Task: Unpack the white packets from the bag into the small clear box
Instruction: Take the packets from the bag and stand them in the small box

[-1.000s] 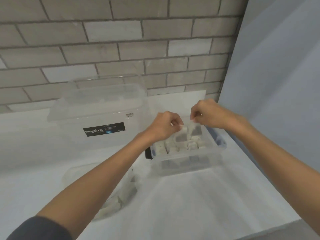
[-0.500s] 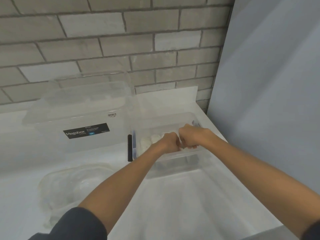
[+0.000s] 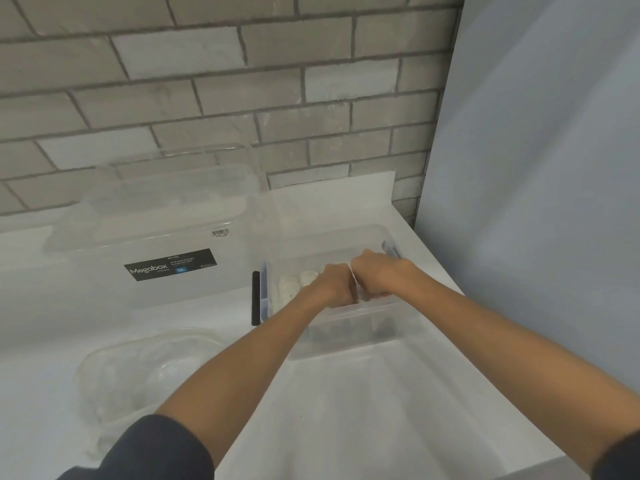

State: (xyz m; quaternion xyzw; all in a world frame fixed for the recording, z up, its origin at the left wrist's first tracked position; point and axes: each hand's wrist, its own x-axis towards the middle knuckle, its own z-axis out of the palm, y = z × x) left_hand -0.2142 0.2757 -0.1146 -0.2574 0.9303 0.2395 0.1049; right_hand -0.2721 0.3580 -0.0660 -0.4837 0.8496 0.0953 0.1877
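— White packets [image 3: 294, 284]: where do they stand?

— Several lie in the left end of the small clear box [image 3: 388, 237], which sits on the tabletop [image 3: 363, 410] at its right edge. The bag [image 3: 145, 372] lies crumpled near the front left, well apart from the box; whether any packets remain in it I cannot tell.

— And the hands?

— Both are down inside the box, side by side and touching. The left hand [image 3: 334, 284] and the right hand [image 3: 377, 277] are curled into loose fists; whatever they pinch is hidden under the knuckles.

— So which step?

— Settling a packet among the others, I judge. Next calls for letting go, lifting clear of the rim, and reaching back left to the bag.
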